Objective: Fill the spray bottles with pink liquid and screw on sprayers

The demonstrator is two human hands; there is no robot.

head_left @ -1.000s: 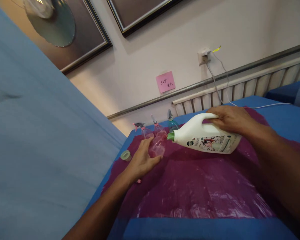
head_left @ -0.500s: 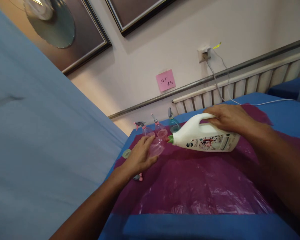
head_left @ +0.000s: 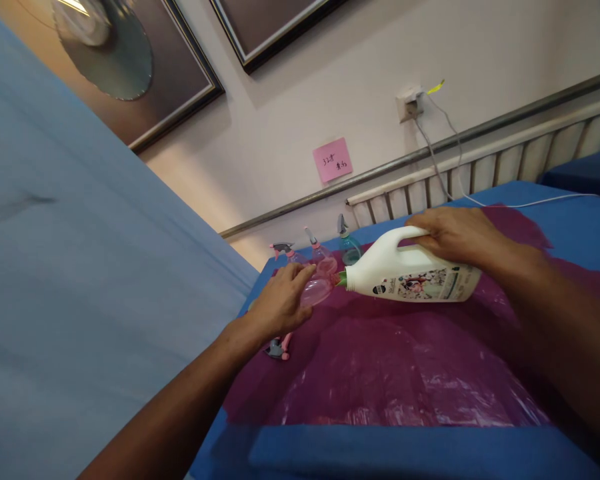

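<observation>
My right hand [head_left: 455, 230] is wrapped round the handle of a white detergent jug [head_left: 380, 275], which lies tilted onto its side in the air. The jug's green spout [head_left: 342, 279] points left, at the pink neck of a clear spray bottle [head_left: 317, 292] without its trigger top. That bottle is tipped over, its mouth against the spout, and my left hand [head_left: 283, 300] holds it between thumb and fingers. Whether liquid is flowing cannot be made out. Below my left wrist, a loose grey and pink trigger sprayer head [head_left: 279, 348] rests on the maroon plastic sheet [head_left: 380, 360].
Behind my hands stand two pink-collared spray bottles [head_left: 324, 259] and a teal spray bottle [head_left: 351, 251]. A blue cloth [head_left: 380, 453] lies under the sheet. On the left hangs a light blue curtain [head_left: 105, 267]. A white cable [head_left: 540, 202] runs from the wall socket [head_left: 409, 107] across the far side.
My left hand has turned the clear bottle slightly, bringing it closer to the jug's spout. The pale green ring at the left is now mostly covered by my hand; more of the sprayer head shows.
</observation>
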